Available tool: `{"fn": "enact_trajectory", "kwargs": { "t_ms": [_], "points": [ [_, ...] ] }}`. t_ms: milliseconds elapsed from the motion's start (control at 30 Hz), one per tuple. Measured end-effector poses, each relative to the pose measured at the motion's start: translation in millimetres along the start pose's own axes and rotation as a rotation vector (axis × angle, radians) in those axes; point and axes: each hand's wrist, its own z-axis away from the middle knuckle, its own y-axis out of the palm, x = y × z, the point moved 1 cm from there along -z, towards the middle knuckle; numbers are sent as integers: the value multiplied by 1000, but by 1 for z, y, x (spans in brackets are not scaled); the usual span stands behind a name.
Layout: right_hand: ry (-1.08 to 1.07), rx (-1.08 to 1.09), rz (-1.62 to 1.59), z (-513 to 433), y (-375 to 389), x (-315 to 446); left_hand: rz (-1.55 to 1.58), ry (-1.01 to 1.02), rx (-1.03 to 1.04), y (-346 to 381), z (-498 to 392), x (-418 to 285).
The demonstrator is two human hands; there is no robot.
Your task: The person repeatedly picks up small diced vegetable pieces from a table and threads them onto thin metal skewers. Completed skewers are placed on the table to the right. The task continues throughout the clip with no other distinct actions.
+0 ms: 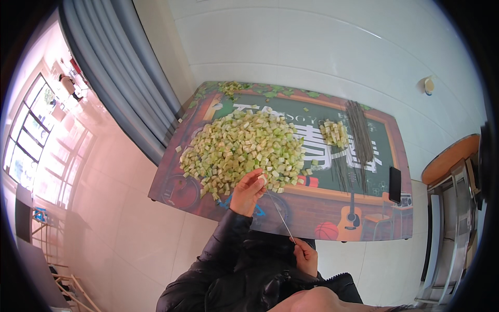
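Observation:
My left hand (248, 192) pinches a pale vegetable cube (262, 179) between thumb and fingertips, over the near edge of a large heap of green-white diced vegetable (241, 144). A thin skewer (281, 215) slants from that cube down to my right hand (305, 254), whose fingers grip its lower end near the table's front edge. How far its tip goes into the cube is hidden by my fingers. Right of the heap lies a small stack of loaded skewers (334, 133), cubes at the far end and bare sticks toward me. Beside it rests a bundle of bare skewers (359, 132).
Everything lies on a table with a printed cover (300, 224). A black phone (395, 184) is near its right edge, and scraps (230, 89) sit at the far left corner. A grey curtain (128, 74) hangs at left. Another person (69, 86) stands far off.

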Motion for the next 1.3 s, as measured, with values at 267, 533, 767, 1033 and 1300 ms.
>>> {"fn": "enact_trajectory", "kwargs": {
  "t_ms": [267,533,767,1033,1300],
  "points": [
    [67,16,-123,0,4,1,-102,-18,-11,6,8,6],
    [132,36,-213,-3,6,7,-111,-140,99,12,23,30],
    [357,163,-497,-4,1,7,-120,-202,129,10,25,36],
    [157,81,-233,-3,0,-1,-146,-234,62,11,31,42],
    [356,148,-447,-5,-3,2,-160,-299,52,13,35,51]
  ]
}}
